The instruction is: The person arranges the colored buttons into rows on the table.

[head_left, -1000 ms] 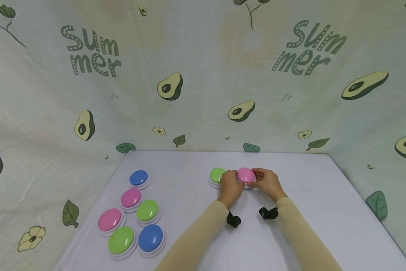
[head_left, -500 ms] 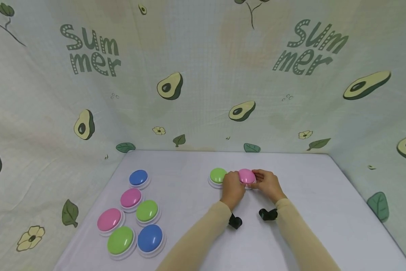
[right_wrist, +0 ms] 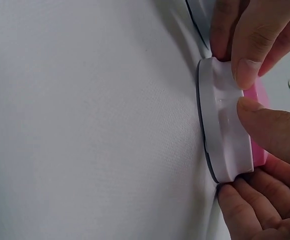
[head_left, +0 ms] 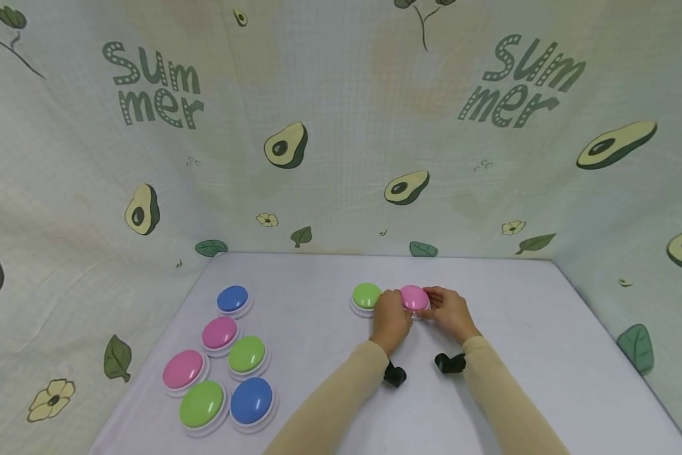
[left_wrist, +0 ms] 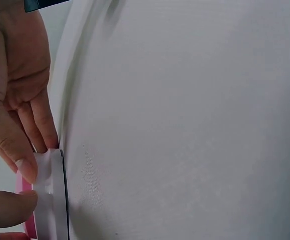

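Both hands hold a domed pink push button (head_left: 414, 297) with a white round base, low on the white table. My left hand (head_left: 390, 320) grips its left side, and my right hand (head_left: 450, 311) grips the right side. In the right wrist view, the two thumbs lie almost tip to tip on the near side of the white base (right_wrist: 227, 120); the other fingers curl round its sides. Just left of the left hand stands a green push button (head_left: 366, 296), its right edge partly hidden by that hand.
Several more buttons stand at the table's left: a blue one (head_left: 232, 298) at the back, pink ones (head_left: 220, 332), green ones (head_left: 246, 354) and a large blue one (head_left: 252, 400) nearer the front. A printed cloth (head_left: 341, 158) rises behind the white table (head_left: 318, 278).
The pink button has shifted very slightly right with both hands on it, baring a little more of the green button. Over the last half second almost nothing moves.
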Available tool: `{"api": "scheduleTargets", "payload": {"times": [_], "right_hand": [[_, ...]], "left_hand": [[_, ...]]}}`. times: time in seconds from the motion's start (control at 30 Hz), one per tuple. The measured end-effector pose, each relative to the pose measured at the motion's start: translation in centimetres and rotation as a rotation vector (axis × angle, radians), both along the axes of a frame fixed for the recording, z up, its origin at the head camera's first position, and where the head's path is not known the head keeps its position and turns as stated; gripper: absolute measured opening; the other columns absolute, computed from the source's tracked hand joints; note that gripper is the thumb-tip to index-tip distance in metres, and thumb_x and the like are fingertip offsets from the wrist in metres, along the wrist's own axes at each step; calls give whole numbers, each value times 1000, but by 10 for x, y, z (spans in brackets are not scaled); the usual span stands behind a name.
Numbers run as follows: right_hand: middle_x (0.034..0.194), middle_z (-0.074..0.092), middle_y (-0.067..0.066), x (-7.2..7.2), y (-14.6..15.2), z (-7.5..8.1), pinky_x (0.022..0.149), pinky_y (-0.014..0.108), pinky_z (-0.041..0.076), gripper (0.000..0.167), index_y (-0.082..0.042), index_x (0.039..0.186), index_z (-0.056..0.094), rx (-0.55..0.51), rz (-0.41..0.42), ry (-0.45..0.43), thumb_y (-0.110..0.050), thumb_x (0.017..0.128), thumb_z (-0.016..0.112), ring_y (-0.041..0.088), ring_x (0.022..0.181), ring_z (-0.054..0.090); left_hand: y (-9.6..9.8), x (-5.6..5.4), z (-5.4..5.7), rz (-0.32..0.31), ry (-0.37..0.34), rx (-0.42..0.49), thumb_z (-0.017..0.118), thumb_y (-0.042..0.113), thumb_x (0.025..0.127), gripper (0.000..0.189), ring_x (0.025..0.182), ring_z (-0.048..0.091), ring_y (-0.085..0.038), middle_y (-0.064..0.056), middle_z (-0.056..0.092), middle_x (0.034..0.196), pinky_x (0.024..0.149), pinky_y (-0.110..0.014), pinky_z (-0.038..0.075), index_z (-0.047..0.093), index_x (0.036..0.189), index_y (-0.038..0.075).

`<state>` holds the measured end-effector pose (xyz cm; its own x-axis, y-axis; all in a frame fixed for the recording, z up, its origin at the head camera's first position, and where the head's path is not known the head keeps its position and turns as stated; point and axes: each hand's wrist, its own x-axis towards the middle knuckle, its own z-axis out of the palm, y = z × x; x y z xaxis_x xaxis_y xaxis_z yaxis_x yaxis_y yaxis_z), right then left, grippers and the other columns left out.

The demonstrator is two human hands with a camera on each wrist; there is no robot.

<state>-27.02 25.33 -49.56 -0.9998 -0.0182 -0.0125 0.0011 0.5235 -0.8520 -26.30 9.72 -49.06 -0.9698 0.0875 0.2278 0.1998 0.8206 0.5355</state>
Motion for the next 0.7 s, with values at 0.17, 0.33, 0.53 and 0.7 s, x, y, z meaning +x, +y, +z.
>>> {"api": "scheduleTargets", "payload": {"times": [0.17, 0.33, 0.53, 0.7], "right_hand": [[145, 54, 35, 1, 0, -1, 112, 49, 46, 67, 13, 145, 52, -17, -2, 0, 0, 87, 82, 46, 137, 53], [146, 54, 35, 3, -2, -3, 112, 48, 45, 65, 12, 145, 52, -30, -4, -2, 2, 87, 81, 46, 138, 53], [146, 53, 36, 4, -3, -4, 113, 49, 45, 65, 12, 144, 52, -27, -10, 11, 3, 87, 80, 46, 138, 52], [148, 52, 34, 5, -4, -4, 114, 50, 44, 67, 11, 146, 51, -13, -30, 18, -1, 88, 81, 46, 140, 51]], "left_hand": [[0, 2, -1, 5, -11, 30, 87, 7, 83, 28, 90, 65, -20, -8, 66, 93, 88, -32, 58, 72, 107, -1], [-1, 5, -4, 4, -22, 67, 87, 8, 84, 36, 98, 67, -22, -10, 69, 101, 94, -33, 57, 71, 115, -2], [-4, 9, -6, -15, -36, 146, 88, 10, 85, 46, 108, 67, -24, -13, 71, 111, 100, -36, 56, 68, 125, -4], [-9, 12, -4, -79, -27, 185, 88, 16, 87, 52, 114, 67, -28, -16, 72, 118, 104, -39, 54, 66, 129, -5]]}}
